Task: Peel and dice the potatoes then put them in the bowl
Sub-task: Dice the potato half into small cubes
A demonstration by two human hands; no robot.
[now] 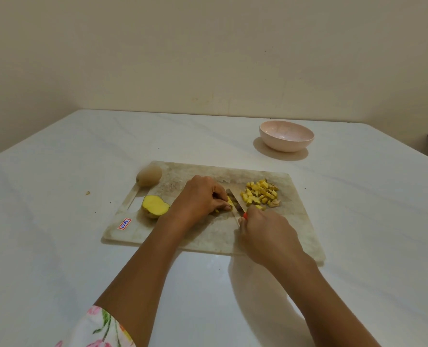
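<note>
On a worn cutting board (208, 239) my left hand (201, 196) holds down yellow potato strips (230, 202) with curled fingers. My right hand (265, 236) grips a knife (235, 201) with an orange handle, its blade against the strips beside my left fingertips. A pile of diced potato (259, 194) lies on the board to the right of the blade. A halved potato (155, 206) lies cut face up at the board's left. A whole unpeeled potato (149, 175) sits at the board's far left corner. The pink bowl (286, 135) stands beyond the board, nothing visible inside.
The board lies on a white table (58, 196) set against a beige wall. A red and blue label (124, 224) is stuck on the board's near left corner. A small scrap (87, 193) lies on the table left of the board.
</note>
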